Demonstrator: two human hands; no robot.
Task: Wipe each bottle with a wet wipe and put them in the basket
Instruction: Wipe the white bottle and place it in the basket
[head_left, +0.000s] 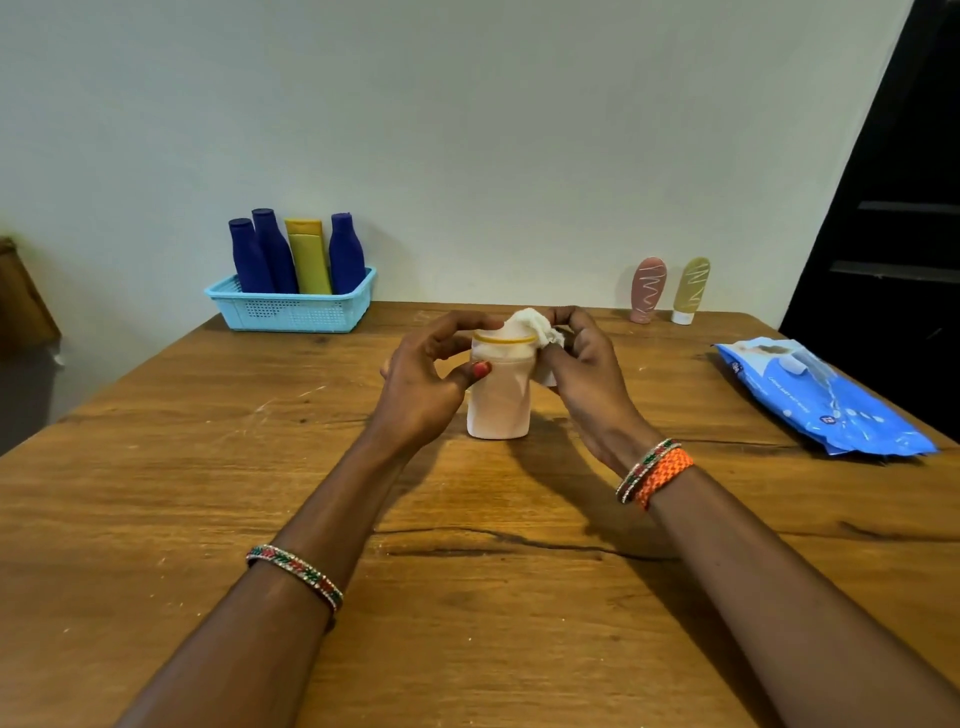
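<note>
A pale pink bottle (498, 400) with a yellow ring near its top stands upright on the wooden table (208, 493), in the middle. My left hand (426, 384) grips its upper part, thumb on the front. My right hand (587, 374) holds a crumpled white wet wipe (535, 325) against the bottle's top right. At the back left, a light blue basket (291, 309) holds three dark blue bottles (275, 254) and one yellow bottle (309, 254). A pink tube (647, 288) and a yellow tube (690, 288) stand at the back right edge.
A blue pack of wet wipes (815, 395) lies flat on the table's right side. A white wall runs behind the table. A dark doorway is at the far right, and a brown object at the far left edge.
</note>
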